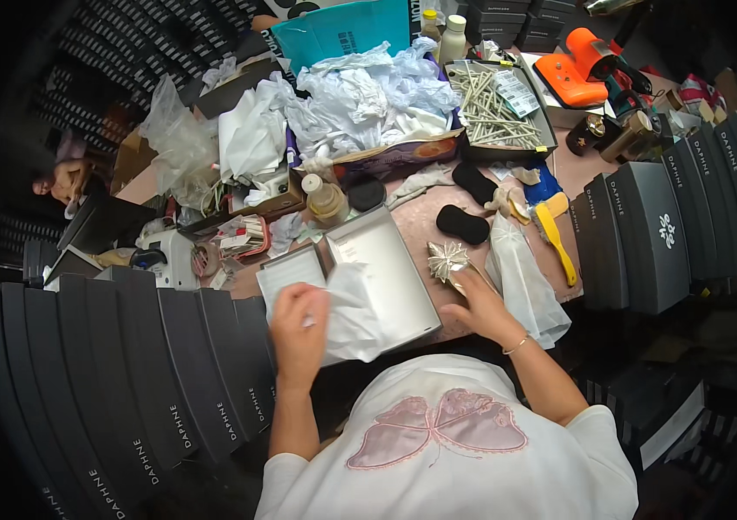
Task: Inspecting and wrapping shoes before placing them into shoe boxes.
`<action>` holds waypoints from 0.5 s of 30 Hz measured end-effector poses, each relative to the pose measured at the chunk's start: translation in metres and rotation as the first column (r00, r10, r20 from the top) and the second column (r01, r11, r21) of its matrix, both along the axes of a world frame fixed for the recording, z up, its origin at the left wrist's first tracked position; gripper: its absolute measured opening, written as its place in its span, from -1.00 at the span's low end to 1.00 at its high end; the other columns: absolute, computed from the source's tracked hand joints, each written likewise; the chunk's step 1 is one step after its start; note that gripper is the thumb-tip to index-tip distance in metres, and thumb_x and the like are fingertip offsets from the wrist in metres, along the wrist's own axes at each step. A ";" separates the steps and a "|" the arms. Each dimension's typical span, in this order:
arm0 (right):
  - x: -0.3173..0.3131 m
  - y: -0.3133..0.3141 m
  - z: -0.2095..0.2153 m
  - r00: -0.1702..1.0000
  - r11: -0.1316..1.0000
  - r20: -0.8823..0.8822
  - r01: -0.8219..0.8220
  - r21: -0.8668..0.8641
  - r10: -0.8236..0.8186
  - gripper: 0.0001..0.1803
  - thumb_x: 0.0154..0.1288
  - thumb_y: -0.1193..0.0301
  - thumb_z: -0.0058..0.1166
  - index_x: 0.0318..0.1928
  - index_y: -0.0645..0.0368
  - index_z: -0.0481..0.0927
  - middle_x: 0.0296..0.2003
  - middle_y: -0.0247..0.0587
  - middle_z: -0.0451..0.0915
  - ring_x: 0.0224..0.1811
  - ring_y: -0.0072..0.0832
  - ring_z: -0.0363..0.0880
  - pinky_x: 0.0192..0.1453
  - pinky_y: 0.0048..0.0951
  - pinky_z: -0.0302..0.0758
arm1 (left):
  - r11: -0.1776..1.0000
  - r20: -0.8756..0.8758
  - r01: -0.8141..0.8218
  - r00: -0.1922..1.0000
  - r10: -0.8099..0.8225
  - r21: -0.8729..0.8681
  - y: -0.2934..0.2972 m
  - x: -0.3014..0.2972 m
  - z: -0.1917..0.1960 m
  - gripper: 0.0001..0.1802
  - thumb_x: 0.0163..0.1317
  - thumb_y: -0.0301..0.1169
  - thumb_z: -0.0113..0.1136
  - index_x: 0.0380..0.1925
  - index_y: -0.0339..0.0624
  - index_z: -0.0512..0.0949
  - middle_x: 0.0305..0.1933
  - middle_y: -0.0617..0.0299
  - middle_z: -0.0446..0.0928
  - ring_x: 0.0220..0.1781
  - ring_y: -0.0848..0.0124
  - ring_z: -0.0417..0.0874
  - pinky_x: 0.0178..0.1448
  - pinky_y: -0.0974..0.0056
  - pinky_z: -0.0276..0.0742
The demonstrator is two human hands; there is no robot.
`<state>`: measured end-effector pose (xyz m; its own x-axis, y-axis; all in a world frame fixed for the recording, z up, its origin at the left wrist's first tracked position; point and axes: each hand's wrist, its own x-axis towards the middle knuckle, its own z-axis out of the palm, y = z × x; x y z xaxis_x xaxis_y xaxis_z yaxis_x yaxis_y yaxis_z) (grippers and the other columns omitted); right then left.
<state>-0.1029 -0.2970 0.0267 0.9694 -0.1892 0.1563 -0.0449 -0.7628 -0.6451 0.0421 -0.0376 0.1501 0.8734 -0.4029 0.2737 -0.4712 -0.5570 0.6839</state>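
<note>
The left hand [297, 322] pins white tissue [353, 314] flat inside the open grey box [390, 260]; just right of the box, the right hand [483, 305] grasps a shiny pleated ornament [447, 259].

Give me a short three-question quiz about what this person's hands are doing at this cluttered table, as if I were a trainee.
1. True or false: the left hand rests on white tissue paper at the open grey box.
2. What does the right hand hold?
A. the yellow brush
B. the shiny silver bow
C. a black pad
3. Fill in: rows of dark closed boxes stand on both sides of the person, and a tray of pale ____ sits at the far side of the table.

Key
1. True
2. B
3. sticks
</note>
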 end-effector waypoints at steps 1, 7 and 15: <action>-0.021 -0.014 -0.013 0.981 0.999 -0.188 0.036 -0.034 -0.042 -0.33 -0.01 0.26 0.34 0.11 0.20 0.38 0.10 0.13 0.40 -0.04 -0.07 0.50 -0.04 -0.19 0.51 | 0.984 0.088 -0.164 0.981 0.170 -0.069 0.009 0.003 0.020 -0.85 0.19 -0.52 0.20 -0.25 -0.34 0.61 -0.26 0.16 0.51 -0.28 0.35 0.54 -0.20 0.33 0.45; -0.058 -0.037 -0.064 0.855 0.972 -0.519 -0.117 -0.205 -0.007 -0.17 -0.15 0.33 0.40 0.22 -0.01 0.33 0.26 0.24 0.21 0.08 0.08 0.45 0.07 -0.08 0.49 | 0.966 -0.459 -0.126 0.889 0.009 -0.225 -0.011 0.006 -0.036 -0.74 0.27 -0.43 0.18 -0.09 -0.34 0.60 -0.15 0.15 0.65 -0.15 0.52 0.58 -0.06 0.39 0.49; -0.043 -0.044 0.060 0.879 0.357 -0.303 0.167 0.919 0.369 -0.30 0.06 0.34 0.26 0.20 0.37 0.34 -0.01 -0.27 0.50 -0.01 -0.56 0.46 0.14 -0.48 0.39 | 0.969 -0.175 -0.212 0.966 0.188 -0.131 -0.008 0.016 -0.082 -0.80 0.15 -0.42 0.28 -0.30 -0.35 0.61 -0.47 0.15 0.54 -0.51 0.43 0.49 -0.40 0.37 0.39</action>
